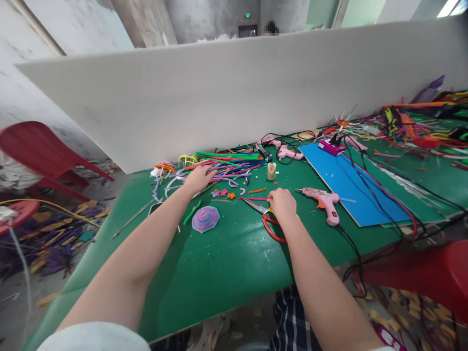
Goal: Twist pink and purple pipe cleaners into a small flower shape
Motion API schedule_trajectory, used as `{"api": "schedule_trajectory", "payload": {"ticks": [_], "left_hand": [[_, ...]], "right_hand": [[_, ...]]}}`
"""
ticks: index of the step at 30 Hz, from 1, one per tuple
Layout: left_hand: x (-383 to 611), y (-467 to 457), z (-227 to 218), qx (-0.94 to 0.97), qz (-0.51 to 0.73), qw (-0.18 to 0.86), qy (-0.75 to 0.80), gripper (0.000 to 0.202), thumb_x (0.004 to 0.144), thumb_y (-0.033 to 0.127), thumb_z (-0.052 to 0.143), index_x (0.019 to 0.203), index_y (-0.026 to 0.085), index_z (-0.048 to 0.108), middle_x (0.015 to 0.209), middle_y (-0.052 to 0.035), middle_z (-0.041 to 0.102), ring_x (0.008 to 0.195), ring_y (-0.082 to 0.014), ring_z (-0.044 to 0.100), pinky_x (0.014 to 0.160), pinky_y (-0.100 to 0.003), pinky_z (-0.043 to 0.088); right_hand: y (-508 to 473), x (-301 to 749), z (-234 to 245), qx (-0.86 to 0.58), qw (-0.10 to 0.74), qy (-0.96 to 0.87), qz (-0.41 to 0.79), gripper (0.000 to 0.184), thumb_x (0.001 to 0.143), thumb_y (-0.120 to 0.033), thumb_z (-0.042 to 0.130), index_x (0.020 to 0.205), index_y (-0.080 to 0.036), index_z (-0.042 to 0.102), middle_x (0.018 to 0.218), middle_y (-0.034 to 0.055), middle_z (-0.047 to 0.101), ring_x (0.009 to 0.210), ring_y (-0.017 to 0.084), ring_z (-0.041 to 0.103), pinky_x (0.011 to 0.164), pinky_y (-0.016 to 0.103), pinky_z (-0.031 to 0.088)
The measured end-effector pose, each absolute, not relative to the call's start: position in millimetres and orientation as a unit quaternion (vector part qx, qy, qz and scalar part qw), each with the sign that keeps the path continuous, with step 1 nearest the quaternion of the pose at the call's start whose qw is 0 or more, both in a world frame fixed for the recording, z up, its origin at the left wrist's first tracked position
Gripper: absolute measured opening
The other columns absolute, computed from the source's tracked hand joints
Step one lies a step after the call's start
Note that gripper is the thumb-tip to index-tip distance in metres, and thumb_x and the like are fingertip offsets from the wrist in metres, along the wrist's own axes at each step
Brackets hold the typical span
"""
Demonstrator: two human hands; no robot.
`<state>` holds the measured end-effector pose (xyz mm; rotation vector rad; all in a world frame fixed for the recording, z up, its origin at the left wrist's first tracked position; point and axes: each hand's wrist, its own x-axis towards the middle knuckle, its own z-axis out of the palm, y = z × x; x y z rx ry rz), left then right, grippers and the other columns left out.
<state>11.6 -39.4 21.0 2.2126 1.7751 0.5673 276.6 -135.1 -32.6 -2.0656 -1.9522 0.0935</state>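
My left hand [199, 180] reaches into a loose pile of coloured pipe cleaners [234, 157] at the back of the table; its fingers are partly lost among the stems, and whether they grip one I cannot tell. My right hand [283, 204] is closed, with a short pink pipe cleaner [254, 198] running left from its fingertips. Under and beside that hand lie red-handled scissors [272, 231], blades pointing left. Between the hands sit small flowers, among them an orange flower [231, 196]. A pink-and-blue striped umbrella-shaped piece [205, 219] lies nearer to me.
Right of my right hand rests a pink glue gun [325, 201] with its cable trailing off the front edge. A blue board [360, 190] carries a purple power strip [332, 146]. A cream cup-like piece [271, 171] stands behind. A white partition [234, 95] closes the table's back.
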Motion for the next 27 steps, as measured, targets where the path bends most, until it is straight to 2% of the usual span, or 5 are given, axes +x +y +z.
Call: {"api": "schedule_trajectory", "payload": {"ticks": [4, 12, 18, 22, 27], "left_hand": [[7, -80, 18, 0.712, 0.257, 0.252, 0.602, 0.045, 0.088, 0.038, 0.021, 0.104, 0.013, 0.055, 0.078, -0.0065, 0.061, 0.056, -0.0114, 0.052, 0.046, -0.022, 0.038], [-15, -173, 19, 0.499, 0.425, 0.571, 0.494, 0.024, 0.079, 0.032, 0.046, 0.098, 0.018, 0.049, 0.071, -0.0027, 0.060, 0.052, -0.0090, 0.052, 0.042, -0.018, 0.035], [-5, -203, 10, 0.431, 0.479, 0.596, 0.479, 0.015, 0.073, 0.024, 0.053, 0.083, 0.013, 0.056, 0.076, -0.0040, 0.060, 0.055, -0.0070, 0.050, 0.048, -0.019, 0.038], [0, -214, 10, 0.442, 0.459, 0.570, 0.519, 0.023, 0.074, 0.034, 0.056, 0.081, 0.014, 0.061, 0.056, 0.0033, 0.048, 0.039, -0.0021, 0.024, 0.036, -0.019, 0.011], [3, -223, 14, 0.525, 0.437, 0.505, 0.527, 0.035, 0.078, 0.043, 0.051, 0.063, 0.013, 0.060, 0.049, 0.0034, 0.046, 0.040, -0.0025, 0.025, 0.038, -0.019, 0.016]], "right_hand": [[-135, 277, -32, -0.727, 0.155, -0.669, 0.010, 0.017, 0.081, -0.022, 0.048, 0.076, -0.019, 0.064, 0.087, 0.0099, 0.060, 0.085, 0.021, 0.050, 0.060, 0.028, 0.036], [-140, 274, -6, -0.690, 0.346, -0.629, 0.093, 0.013, 0.079, -0.025, 0.047, 0.076, -0.018, 0.058, 0.078, 0.0066, 0.061, 0.073, 0.018, 0.055, 0.062, 0.031, 0.040], [-167, 208, 9, -0.442, 0.489, -0.469, 0.587, 0.020, 0.069, -0.031, 0.058, 0.084, -0.019, 0.050, 0.070, -0.0010, 0.063, 0.056, 0.010, 0.058, 0.049, 0.022, 0.045], [-183, 173, 9, -0.367, 0.464, -0.432, 0.682, 0.025, 0.066, -0.030, 0.064, 0.084, -0.020, 0.050, 0.071, -0.0017, 0.066, 0.058, 0.010, 0.061, 0.046, 0.018, 0.045], [-186, 164, 9, -0.374, 0.463, -0.419, 0.686, 0.021, 0.064, -0.032, 0.067, 0.076, -0.019, 0.056, 0.075, 0.0001, 0.066, 0.065, 0.012, 0.062, 0.047, 0.018, 0.046]]}}
